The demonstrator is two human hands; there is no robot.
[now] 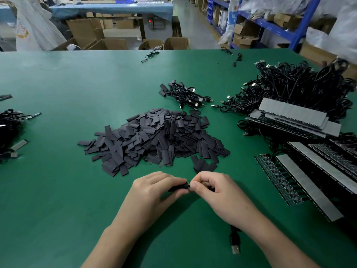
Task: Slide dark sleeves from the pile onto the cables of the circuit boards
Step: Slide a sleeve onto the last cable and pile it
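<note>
A big pile of dark flat sleeves [154, 138] lies in the middle of the green table [58, 180]. Just in front of it my left hand [152, 192] pinches one dark sleeve [177, 187] between thumb and fingers. My right hand [214, 192] meets it fingertip to fingertip and pinches a small part at the sleeve's mouth; that part is mostly hidden by my fingers. A black cable with a USB plug [235, 248] trails out beneath my right wrist. Circuit board strips with grey backing [307, 175] lie at the right.
A large tangle of black USB cables [301, 88] and stacked board strips [293, 118] fill the right side. A small bundle of sleeved cables [185, 94] lies behind the pile. More cables [9, 132] sit at the left edge. Stray cables [151, 55] lie at the far edge.
</note>
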